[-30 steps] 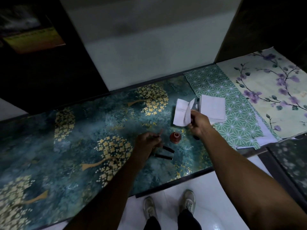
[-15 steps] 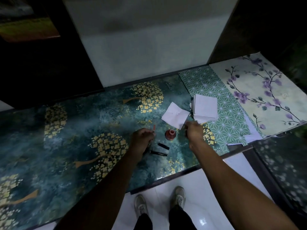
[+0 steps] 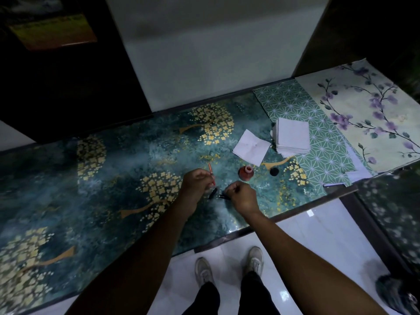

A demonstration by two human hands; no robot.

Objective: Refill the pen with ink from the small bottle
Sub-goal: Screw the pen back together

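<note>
A small red ink bottle (image 3: 246, 173) stands open on the teal tabletop (image 3: 113, 178), its black cap (image 3: 274, 171) lying just to its right. My left hand (image 3: 196, 185) is shut on a thin red pen refill (image 3: 211, 174) that points away from me. Below it a black pen part (image 3: 213, 193) sticks out by the left fingers. My right hand (image 3: 241, 196) is closed on another black pen piece (image 3: 223, 197), just in front of the bottle. Whether the two black parts touch is unclear in the dim light.
A loose white tissue (image 3: 251, 147) lies behind the bottle, beside a stack of white tissues (image 3: 292, 136) on a green patterned sheet (image 3: 318, 137). A floral sheet (image 3: 372, 114) lies at the far right. The table's front edge (image 3: 261, 228) runs close to my feet.
My right hand dropped the tissue behind the bottle and came back left to grip a black pen piece. The black cap now shows beside the bottle. My left hand kept the red refill.
</note>
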